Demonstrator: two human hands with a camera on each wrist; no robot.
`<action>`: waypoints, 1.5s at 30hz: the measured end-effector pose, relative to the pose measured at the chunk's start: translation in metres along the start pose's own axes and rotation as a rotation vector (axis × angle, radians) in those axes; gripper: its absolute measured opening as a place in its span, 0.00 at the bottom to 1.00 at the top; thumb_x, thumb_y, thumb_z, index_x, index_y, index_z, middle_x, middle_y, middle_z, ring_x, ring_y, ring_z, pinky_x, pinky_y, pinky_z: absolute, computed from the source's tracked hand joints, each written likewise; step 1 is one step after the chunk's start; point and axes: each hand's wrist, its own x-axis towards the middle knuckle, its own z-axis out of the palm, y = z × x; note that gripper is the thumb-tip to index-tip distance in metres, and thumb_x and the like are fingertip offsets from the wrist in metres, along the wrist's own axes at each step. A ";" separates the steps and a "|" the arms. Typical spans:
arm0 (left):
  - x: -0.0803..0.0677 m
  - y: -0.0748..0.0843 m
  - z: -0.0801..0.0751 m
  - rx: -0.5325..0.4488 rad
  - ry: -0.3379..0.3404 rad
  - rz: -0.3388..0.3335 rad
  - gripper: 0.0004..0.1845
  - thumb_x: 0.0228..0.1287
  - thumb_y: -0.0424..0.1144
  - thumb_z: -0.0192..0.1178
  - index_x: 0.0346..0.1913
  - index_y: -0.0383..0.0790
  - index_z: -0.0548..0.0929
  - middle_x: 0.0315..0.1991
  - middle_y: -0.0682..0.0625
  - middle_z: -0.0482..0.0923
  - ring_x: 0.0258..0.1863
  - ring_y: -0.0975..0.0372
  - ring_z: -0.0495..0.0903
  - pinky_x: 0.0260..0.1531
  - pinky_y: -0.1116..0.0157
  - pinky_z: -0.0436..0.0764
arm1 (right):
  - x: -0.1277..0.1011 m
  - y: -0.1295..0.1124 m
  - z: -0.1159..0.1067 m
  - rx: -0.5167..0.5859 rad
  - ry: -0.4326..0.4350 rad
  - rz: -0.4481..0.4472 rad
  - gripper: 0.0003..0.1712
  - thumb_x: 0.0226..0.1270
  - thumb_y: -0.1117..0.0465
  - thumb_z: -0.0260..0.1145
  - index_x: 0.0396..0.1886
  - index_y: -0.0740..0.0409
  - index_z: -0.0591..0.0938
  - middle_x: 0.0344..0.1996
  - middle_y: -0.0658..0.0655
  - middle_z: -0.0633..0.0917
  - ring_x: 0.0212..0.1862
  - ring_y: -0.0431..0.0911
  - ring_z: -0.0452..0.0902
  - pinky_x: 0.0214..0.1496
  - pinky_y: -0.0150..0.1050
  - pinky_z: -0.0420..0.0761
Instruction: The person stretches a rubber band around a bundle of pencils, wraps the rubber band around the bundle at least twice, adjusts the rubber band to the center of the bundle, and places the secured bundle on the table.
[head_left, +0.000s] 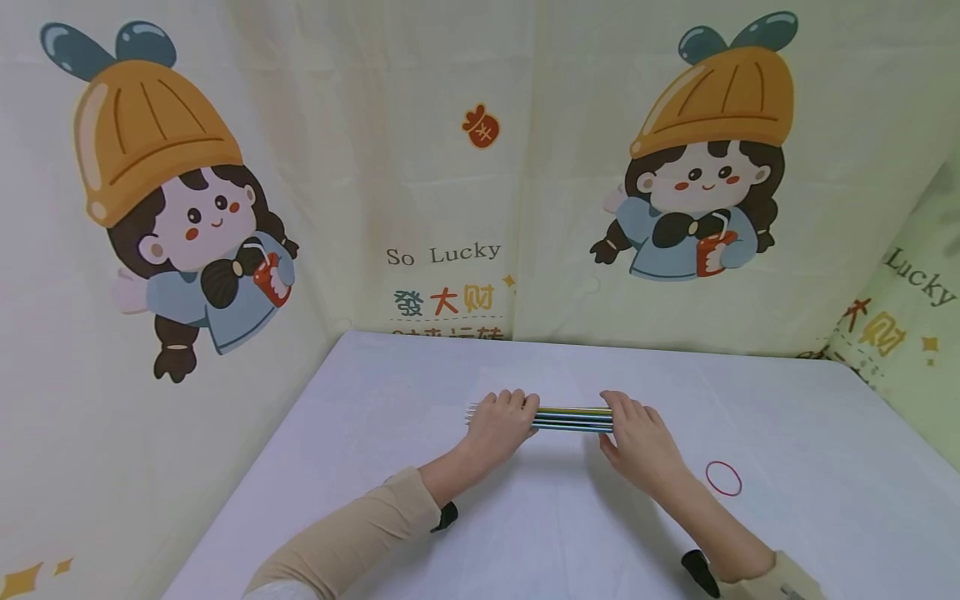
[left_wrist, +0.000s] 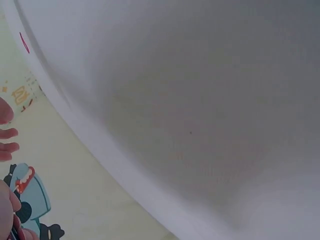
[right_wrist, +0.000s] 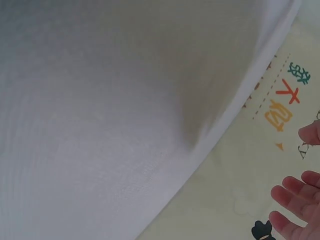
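While lying crosswise on the white table (head_left: 525, 542), long axis left to right, bundle of sticks (head_left: 573, 418) gripped at both ends: left hand (head_left: 501, 423) curled over one, right hand (head_left: 636, 433) over the other; red rubber band (head_left: 723, 478) nearer the right.

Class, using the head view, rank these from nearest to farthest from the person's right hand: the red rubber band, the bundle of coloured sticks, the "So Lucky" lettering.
1. Bundle of coloured sticks: under the right hand.
2. Red rubber band: on the table, to its right.
3. "So Lucky" lettering: on the back wall.
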 end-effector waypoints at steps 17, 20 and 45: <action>0.000 0.000 0.001 0.006 0.016 0.010 0.20 0.51 0.58 0.63 0.31 0.45 0.73 0.21 0.56 0.72 0.19 0.67 0.71 0.17 0.74 0.67 | -0.001 0.001 0.005 -0.008 -0.022 0.003 0.35 0.47 0.61 0.70 0.54 0.68 0.66 0.46 0.65 0.76 0.47 0.56 0.74 0.47 0.51 0.73; -0.001 0.001 0.003 0.001 0.010 0.013 0.20 0.51 0.58 0.63 0.31 0.45 0.73 0.21 0.56 0.72 0.19 0.67 0.71 0.17 0.74 0.66 | -0.001 0.000 0.006 -0.007 -0.027 0.007 0.35 0.47 0.61 0.70 0.54 0.68 0.66 0.46 0.64 0.76 0.47 0.56 0.74 0.47 0.51 0.73; -0.007 -0.004 0.005 -0.011 0.014 -0.002 0.20 0.50 0.57 0.64 0.30 0.45 0.73 0.20 0.55 0.72 0.20 0.66 0.72 0.18 0.74 0.67 | -0.066 0.081 -0.020 -0.128 -0.220 0.129 0.21 0.46 0.63 0.67 0.40 0.64 0.72 0.34 0.59 0.72 0.38 0.56 0.69 0.36 0.53 0.70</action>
